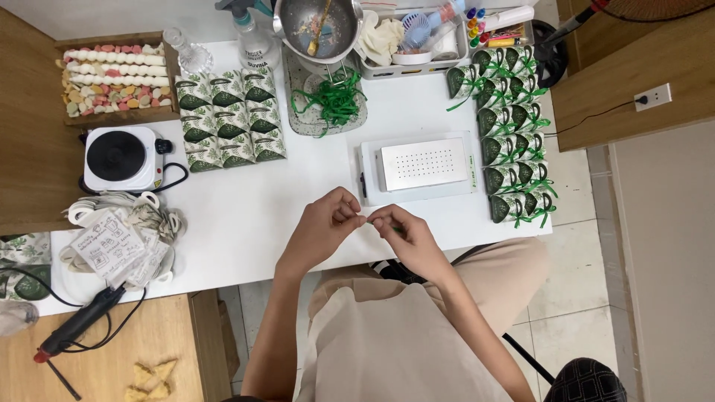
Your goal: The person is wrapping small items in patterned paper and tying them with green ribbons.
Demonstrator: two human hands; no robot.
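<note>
My left hand (322, 227) and my right hand (406, 232) meet fingertip to fingertip above the near edge of the white table (246, 216). Between the pinched fingers a short bit of green ribbon (395, 228) just shows; most of it is hidden. A white appliance with a perforated metal plate (423, 165) lies just beyond my hands. A tangle of green ribbon (332, 100) rests on a tray further back. Finished green-patterned pouches tied with ribbon (514, 134) stand in rows at the right.
Flat green-leaf boxes (231, 119) lie in a stack at the left-centre. A small electric hotplate (119, 158), a wooden box of sweets (115, 78), a metal bowl (316, 26), a spray bottle (253, 37) and a glue gun (78, 324) surround the work area.
</note>
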